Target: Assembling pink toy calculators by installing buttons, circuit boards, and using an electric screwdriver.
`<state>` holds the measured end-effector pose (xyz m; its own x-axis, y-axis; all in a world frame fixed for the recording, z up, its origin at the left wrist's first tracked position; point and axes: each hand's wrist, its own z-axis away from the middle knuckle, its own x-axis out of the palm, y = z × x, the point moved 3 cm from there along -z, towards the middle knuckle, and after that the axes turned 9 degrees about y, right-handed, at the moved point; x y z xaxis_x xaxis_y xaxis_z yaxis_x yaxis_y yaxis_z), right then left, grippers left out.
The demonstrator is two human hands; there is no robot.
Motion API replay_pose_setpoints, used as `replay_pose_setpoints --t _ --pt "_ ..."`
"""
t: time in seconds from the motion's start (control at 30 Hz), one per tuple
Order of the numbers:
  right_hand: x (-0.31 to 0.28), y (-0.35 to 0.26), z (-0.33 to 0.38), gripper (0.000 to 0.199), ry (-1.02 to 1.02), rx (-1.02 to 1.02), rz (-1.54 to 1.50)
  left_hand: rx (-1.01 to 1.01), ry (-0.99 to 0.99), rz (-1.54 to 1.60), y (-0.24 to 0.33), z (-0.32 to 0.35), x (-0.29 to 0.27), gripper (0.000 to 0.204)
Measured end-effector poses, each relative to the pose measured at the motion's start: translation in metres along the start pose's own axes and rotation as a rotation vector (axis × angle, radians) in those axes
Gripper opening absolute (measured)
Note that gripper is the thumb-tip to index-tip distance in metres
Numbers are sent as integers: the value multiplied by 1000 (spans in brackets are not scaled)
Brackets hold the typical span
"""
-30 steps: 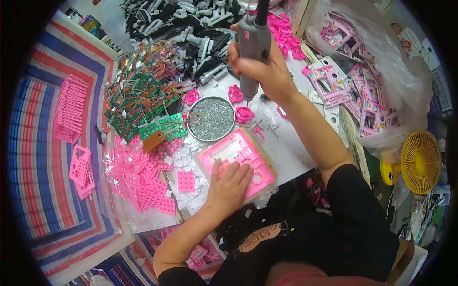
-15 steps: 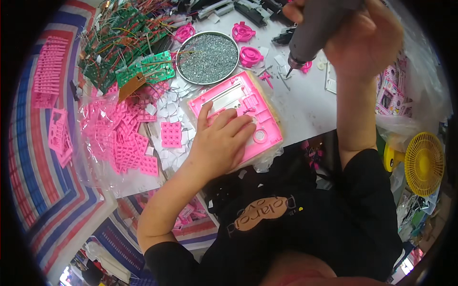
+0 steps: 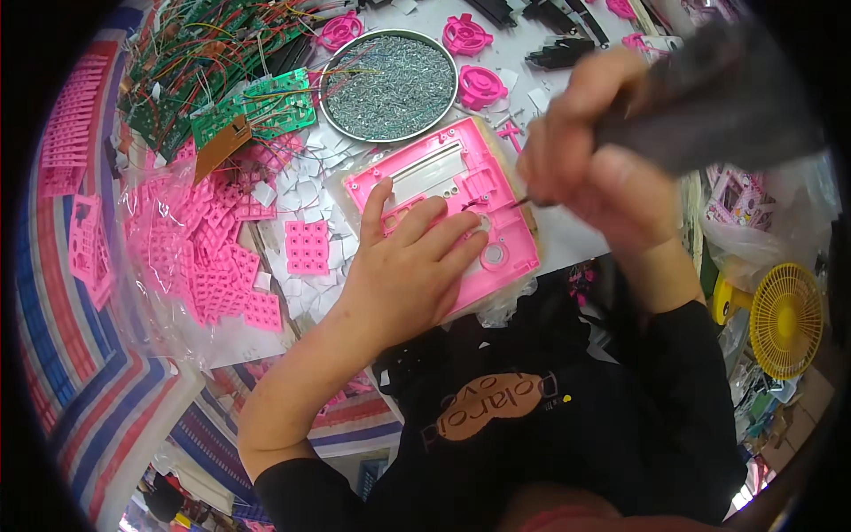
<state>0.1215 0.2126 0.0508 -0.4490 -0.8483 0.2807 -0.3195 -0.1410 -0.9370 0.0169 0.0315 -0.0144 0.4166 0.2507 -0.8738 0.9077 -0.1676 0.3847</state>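
A pink plastic housing (image 3: pixel 523 259) lies open side up on a pad wrapped in clear plastic. My left hand (image 3: pixel 408 262) rests on its left part, fingers spread across it. In my right hand (image 3: pixel 603 160) is a dark electric screwdriver (image 3: pixel 709 106), blurred by motion and tilted, its body to the right. The thin bit (image 3: pixel 523 203) points down-left at the housing's right part, near the upper edge; whether it touches is unclear. Beyond the housing stands a round metal dish (image 3: pixel 456 84) full of small screws (image 3: pixel 387 89).
Green circuit boards (image 3: pixel 266 105) with wires pile up at the far left. Pink keypad pieces (image 3: pixel 217 270) and white paper bits (image 3: pixel 306 191) lie left of the housing. Pink round parts (image 3: pixel 467 35) and black parts (image 3: pixel 560 53) sit beyond. A yellow fan (image 3: pixel 785 321) is at right.
My right hand has come down and left with the screwdriver, which has swung from nearly upright to a slant, its bit now at the housing. My left hand stays on the housing.
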Motion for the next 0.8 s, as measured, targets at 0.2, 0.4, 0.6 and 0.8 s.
replay_pose_setpoints --t 0.2,0.4,0.6,0.8 --pt "15 29 26 27 -98 -93 209 10 26 -25 1 0 -3 34" --pt "17 33 30 25 -166 -134 364 27 44 -18 0 1 -4 34" --pt "27 34 31 17 -224 -305 339 26 70 -16 1 0 -3 29" --pt "25 37 25 17 -272 -209 373 68 12 -55 1 -3 -5 30"
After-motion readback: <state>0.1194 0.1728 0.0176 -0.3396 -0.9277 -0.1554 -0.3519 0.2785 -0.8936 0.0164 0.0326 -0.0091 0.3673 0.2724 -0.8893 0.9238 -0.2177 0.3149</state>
